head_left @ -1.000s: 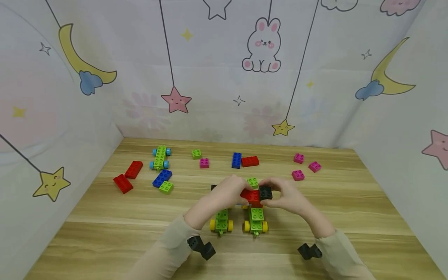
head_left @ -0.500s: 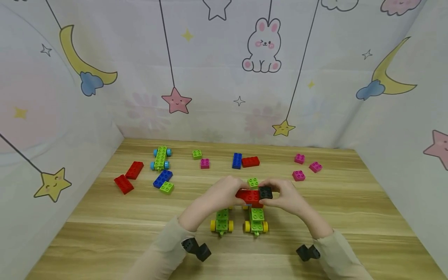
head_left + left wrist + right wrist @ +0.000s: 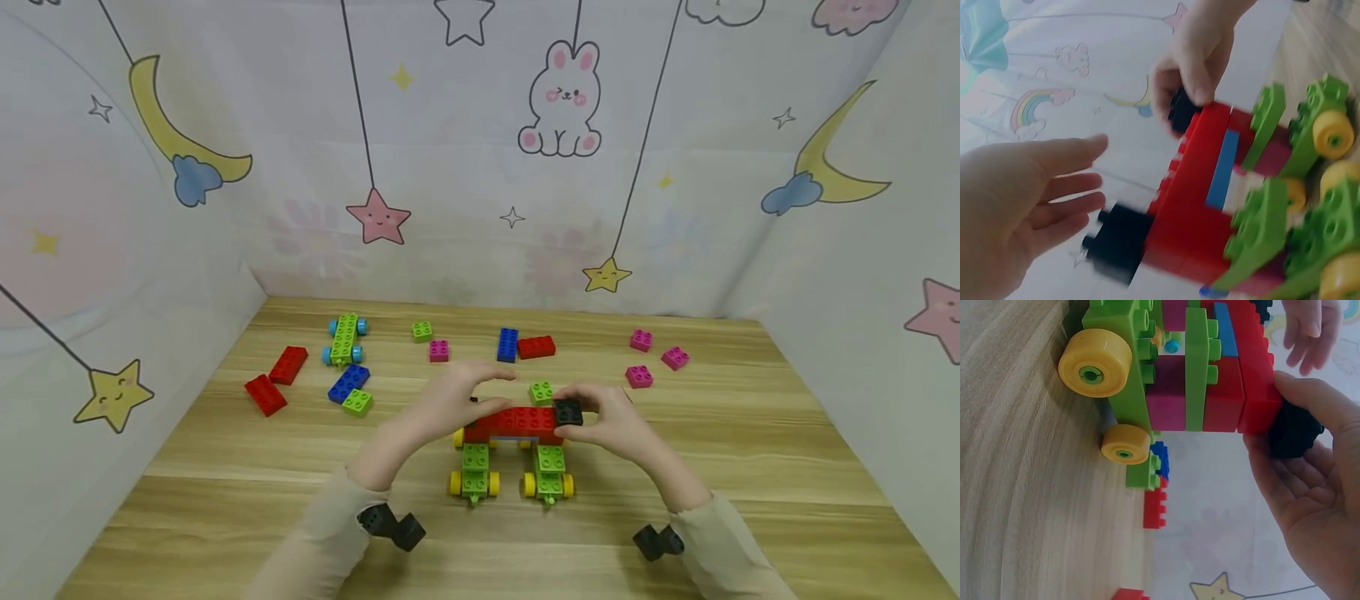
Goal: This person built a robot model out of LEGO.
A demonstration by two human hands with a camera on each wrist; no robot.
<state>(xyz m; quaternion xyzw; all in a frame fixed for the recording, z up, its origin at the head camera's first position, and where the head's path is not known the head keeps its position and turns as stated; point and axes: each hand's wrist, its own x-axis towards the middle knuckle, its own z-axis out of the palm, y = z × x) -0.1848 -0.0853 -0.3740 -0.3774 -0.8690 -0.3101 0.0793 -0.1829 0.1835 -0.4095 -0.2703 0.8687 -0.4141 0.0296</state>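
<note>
Red bricks [image 3: 517, 422] form a bridge across two green wheeled bases, the left base [image 3: 475, 483] and the right base [image 3: 550, 483], both with yellow wheels. Under the red lies a blue brick [image 3: 1222, 169]. My right hand [image 3: 611, 421] pinches a black brick [image 3: 1294, 428] on the bridge's right end, thumb on one side and fingers on the other. At the left end, my left hand [image 3: 450, 404] is apart from the build, thumb and fingers spread. Just beyond its fingertips, another black brick [image 3: 1119, 244] sits on the red bricks. Magenta bricks [image 3: 1166, 394] show between the green layers.
A green base with blue wheels [image 3: 345, 338] stands at the back left, near red bricks [image 3: 288, 364] and a blue brick [image 3: 348, 383]. Magenta bricks [image 3: 639, 377] lie at the right. A green brick [image 3: 541, 392] lies behind the build. Patterned cloth [image 3: 480, 167] walls the table.
My left hand has let go of the red bricks and moved left, its fingers spreading. The bridge shows more fully. My right hand stays on the black brick.
</note>
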